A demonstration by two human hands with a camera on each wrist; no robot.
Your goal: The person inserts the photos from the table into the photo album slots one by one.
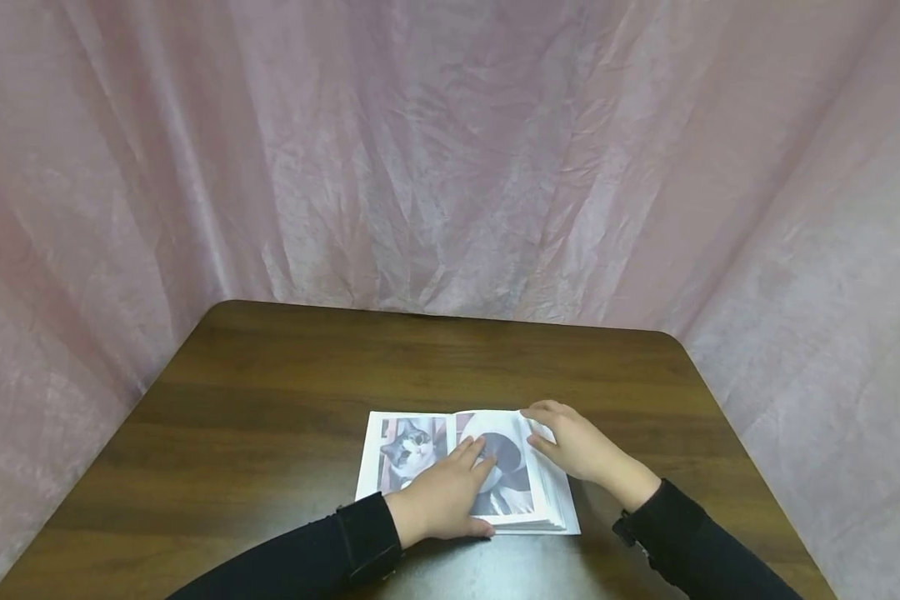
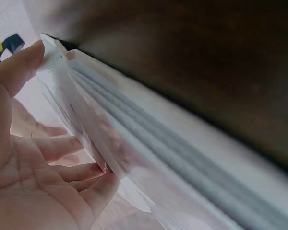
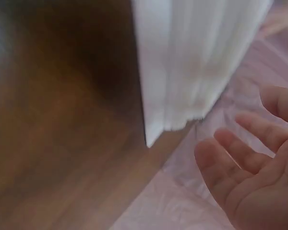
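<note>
An open photo album lies on the table, with clear-sleeved pages. Its left page carries a photo of a grey-and-white cat; the photo on the right page is partly hidden by a hand. My left hand rests across the lower middle of the album, its fingers extended over the inner part of the right page. At the album's upper right corner is my right hand, fingers loosely bent. In the right wrist view that hand holds nothing, and a gap shows between its fingers and the page edges.
The brown wooden table extends around the album on all sides. Pink curtains hang behind it and along both sides. Dark sleeves cover both forearms.
</note>
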